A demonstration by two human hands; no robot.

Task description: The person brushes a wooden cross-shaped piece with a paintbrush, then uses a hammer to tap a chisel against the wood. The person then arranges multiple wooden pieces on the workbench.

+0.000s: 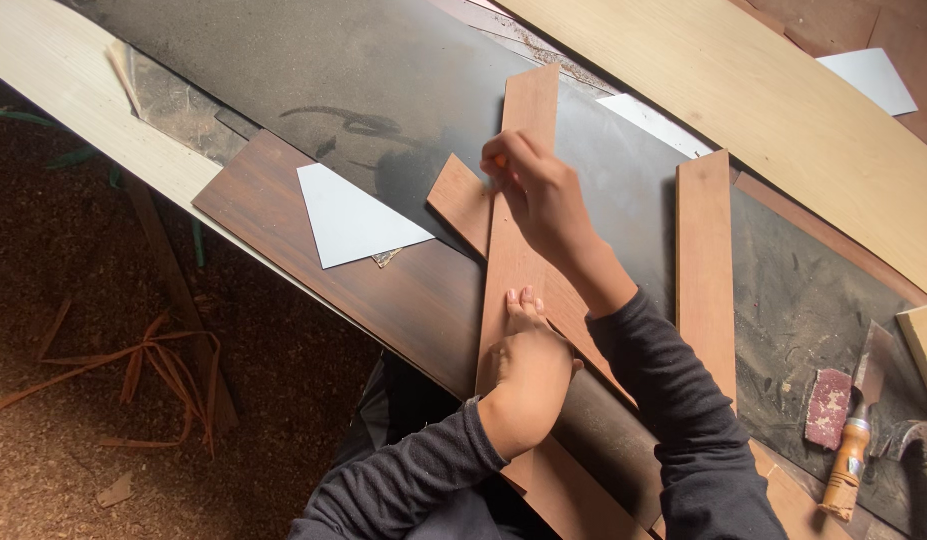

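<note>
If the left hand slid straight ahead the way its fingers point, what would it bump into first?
Probably the right hand. The left hand lies flat on the long brown strip, fingers pointing up along it, and the right hand sits further along that strip. Depth is hard to judge.

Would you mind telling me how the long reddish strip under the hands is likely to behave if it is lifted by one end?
The long strip looks thin and flat, so it would probably flex somewhat. It seems light. Since it crosses another strip, it may slide or pivot without the left hand pressing.
</note>
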